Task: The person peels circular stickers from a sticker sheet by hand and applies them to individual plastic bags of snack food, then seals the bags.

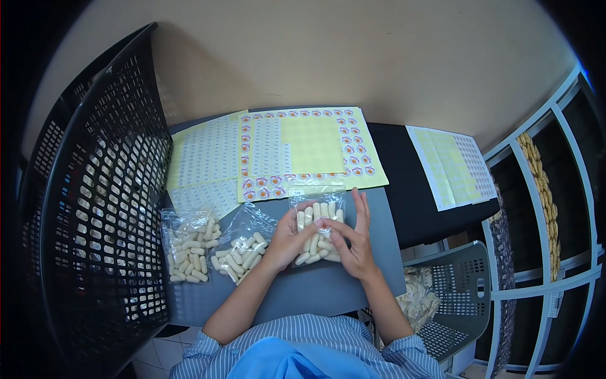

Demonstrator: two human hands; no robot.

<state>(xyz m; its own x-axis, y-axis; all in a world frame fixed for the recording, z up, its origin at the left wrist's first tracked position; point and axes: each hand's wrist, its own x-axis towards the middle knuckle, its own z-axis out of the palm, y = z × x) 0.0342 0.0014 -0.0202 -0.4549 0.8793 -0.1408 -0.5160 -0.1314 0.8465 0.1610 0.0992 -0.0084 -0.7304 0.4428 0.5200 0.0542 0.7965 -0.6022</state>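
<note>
A clear plastic bag [319, 247] full of off-white, capsule-shaped pieces lies on the grey table in front of me. My left hand [290, 239] is closed around its left side, thumb on the front. On the right side of the bag, my right hand [355, 247] rests its thumb and a bent finger against the front, while its other fingers stretch upward, apart. A small round spot, perhaps a sticker, shows near the thumb tips, partly covered. To the left lie a second bag [243, 254] of the same pieces, partly behind my left forearm, and a third bag [189, 256].
Sticker sheets [315, 136] with yellow backing cover the table's back; another sheet [451, 165] lies on the black surface at right. A tall black perforated basket [104, 183] stands at left. Low at right, a grey-green basket [457, 287] holds filled bags. Metal-framed shelving [549, 189] stands farther right.
</note>
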